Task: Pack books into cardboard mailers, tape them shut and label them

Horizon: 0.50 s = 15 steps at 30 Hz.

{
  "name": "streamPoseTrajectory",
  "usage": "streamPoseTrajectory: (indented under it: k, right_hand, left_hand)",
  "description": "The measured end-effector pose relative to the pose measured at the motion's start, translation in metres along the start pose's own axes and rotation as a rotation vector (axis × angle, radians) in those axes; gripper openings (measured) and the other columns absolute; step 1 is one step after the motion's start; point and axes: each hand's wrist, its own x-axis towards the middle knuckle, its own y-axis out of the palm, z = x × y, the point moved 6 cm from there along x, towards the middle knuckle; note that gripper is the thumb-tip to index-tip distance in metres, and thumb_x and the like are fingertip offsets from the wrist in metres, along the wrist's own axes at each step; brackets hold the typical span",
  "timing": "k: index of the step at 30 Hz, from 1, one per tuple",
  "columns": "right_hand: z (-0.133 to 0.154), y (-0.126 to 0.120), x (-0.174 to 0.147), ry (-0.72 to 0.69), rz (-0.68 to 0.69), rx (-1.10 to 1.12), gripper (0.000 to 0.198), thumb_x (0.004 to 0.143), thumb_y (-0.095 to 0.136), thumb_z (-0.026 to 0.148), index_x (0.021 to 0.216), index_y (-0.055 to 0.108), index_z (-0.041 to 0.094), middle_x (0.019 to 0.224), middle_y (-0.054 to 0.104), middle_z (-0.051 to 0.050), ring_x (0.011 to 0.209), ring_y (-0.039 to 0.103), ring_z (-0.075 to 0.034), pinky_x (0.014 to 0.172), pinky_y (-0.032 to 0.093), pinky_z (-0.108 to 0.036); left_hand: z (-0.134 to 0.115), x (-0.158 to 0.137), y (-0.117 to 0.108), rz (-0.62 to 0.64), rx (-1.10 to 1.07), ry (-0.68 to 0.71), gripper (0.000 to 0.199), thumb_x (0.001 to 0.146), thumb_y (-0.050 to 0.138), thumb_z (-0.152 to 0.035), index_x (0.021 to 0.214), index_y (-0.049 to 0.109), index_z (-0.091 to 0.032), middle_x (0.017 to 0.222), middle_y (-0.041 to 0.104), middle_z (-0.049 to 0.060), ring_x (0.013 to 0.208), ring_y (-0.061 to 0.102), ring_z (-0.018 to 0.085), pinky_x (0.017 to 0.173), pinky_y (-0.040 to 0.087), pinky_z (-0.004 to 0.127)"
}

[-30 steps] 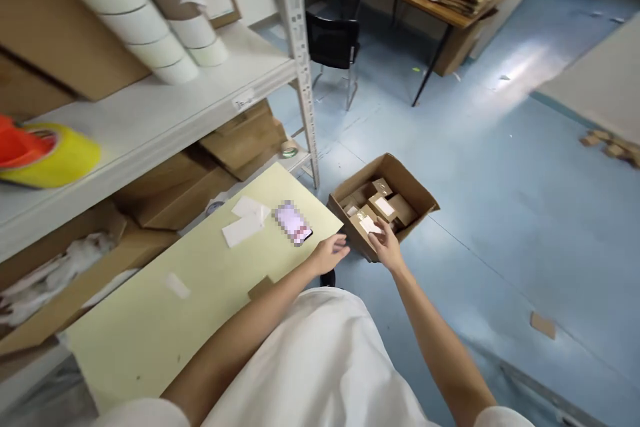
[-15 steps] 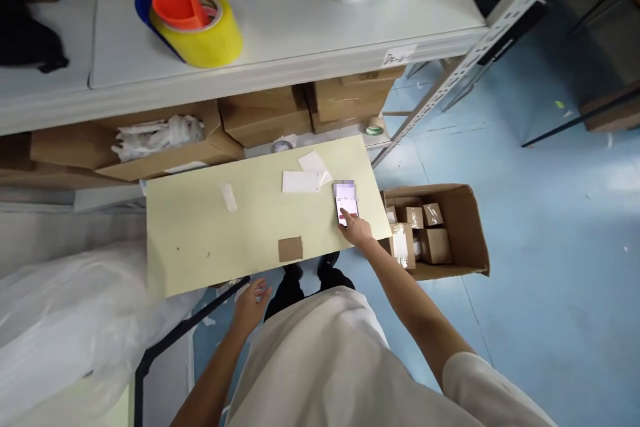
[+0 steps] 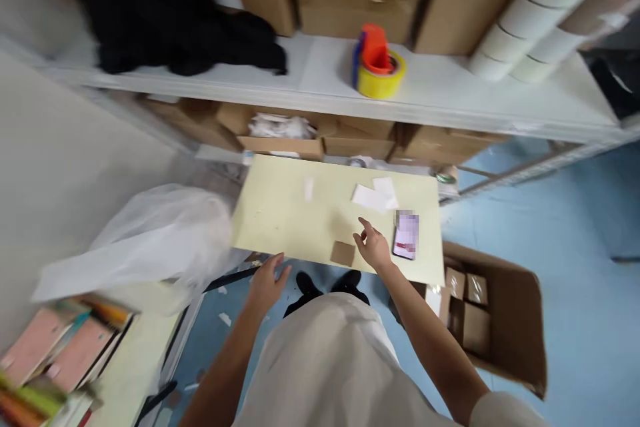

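Head view: pale yellow desk (image 3: 285, 213) set lengthwise before the person, shelving behind it. Phone (image 3: 405, 237) lies flat near the desk's right end, lit screen up; placed so, it seems, to be read and tapped without lifting. Screen partly pixelated, content not legible.

Right hand (image 3: 373, 247) hangs over the desk between the phone and a flat brown cardboard piece (image 3: 343, 253), nearer the cardboard. Index finger reaches out, thumb apart, other fingers partly curled; nothing in its grasp. A soft shadow on the desk beside it suggests it is raised off the surface.

Left hand (image 3: 267, 287) at the front edge, left of the cardboard piece: loosely open, fingers slightly bent, holding nothing. Whether the fingertips touch the edge, cannot tell.

White paper slips (image 3: 369, 198) overlap left of the phone, toward the back, probably laid there to keep within reach. Open carton (image 3: 520, 333) sits on the floor by the right end, with small boxes (image 3: 476, 329) inside; likely stood there for short reaches. Yellow tape roll (image 3: 380, 85) rests on the shelf (image 3: 320, 60) above.
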Motion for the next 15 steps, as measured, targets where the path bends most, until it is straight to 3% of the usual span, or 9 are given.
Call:
streamPoseTrajectory:
  k: [3, 7, 9, 11, 15]
  right_hand:
    - [0.07, 0.024, 0.01, -0.159, -0.022, 0.126, 0.053, 0.087, 0.045, 0.037, 0.136, 0.04, 0.017, 0.091, 0.066, -0.007, 0.074, 0.062, -0.019, 0.072, 0.05, -0.035]
    - [0.156, 0.065, 0.013, -0.36, -0.016, 0.242, 0.063, 0.084, 0.051, 0.044, 0.139, 0.036, 0.018, 0.119, 0.058, -0.015, 0.1, 0.06, -0.024, 0.083, 0.051, -0.042]
    - [0.19, 0.088, 0.008, -0.436, 0.063, 0.25, 0.063, 0.083, 0.052, 0.044, 0.139, 0.036, 0.019, 0.125, 0.055, -0.016, 0.106, 0.059, -0.025, 0.086, 0.05, -0.043]
    - [0.218, 0.109, 0.001, -0.491, 0.175, 0.239, 0.061, 0.084, 0.05, 0.041, 0.139, 0.036, 0.019, 0.124, 0.056, -0.015, 0.1, 0.063, -0.023, 0.085, 0.051, -0.042]
    - [0.259, 0.141, -0.011, -0.599, 0.432, 0.139, 0.048, 0.085, 0.047, 0.038, 0.13, 0.049, 0.02, 0.103, 0.068, -0.009, 0.08, 0.067, -0.019, 0.077, 0.054, -0.036]
  left_hand:
    - [0.015, -0.009, -0.047, -0.148, -0.059, -0.009, 0.046, 0.083, 0.047, -0.045, 0.119, 0.055, -0.019, 0.118, 0.063, 0.013, 0.109, 0.06, 0.026, 0.083, 0.053, 0.037]
    - [0.055, -0.031, -0.095, -0.299, -0.186, -0.057, 0.046, 0.085, 0.046, -0.045, 0.12, 0.055, -0.018, 0.118, 0.063, 0.012, 0.106, 0.061, 0.025, 0.071, 0.055, 0.032]
    - [0.078, -0.048, -0.108, -0.347, -0.243, -0.09, 0.044, 0.084, 0.048, -0.044, 0.119, 0.056, -0.018, 0.115, 0.064, 0.013, 0.102, 0.063, 0.024, 0.065, 0.053, 0.03]
    - [0.1, -0.067, -0.118, -0.389, -0.284, -0.13, 0.041, 0.083, 0.049, -0.04, 0.116, 0.057, -0.017, 0.11, 0.066, 0.012, 0.095, 0.065, 0.023, 0.062, 0.051, 0.028]
    - [0.14, -0.105, -0.128, -0.444, -0.286, -0.25, 0.031, 0.084, 0.048, -0.037, 0.101, 0.063, -0.016, 0.086, 0.069, 0.008, 0.071, 0.064, 0.018, 0.062, 0.047, 0.028]
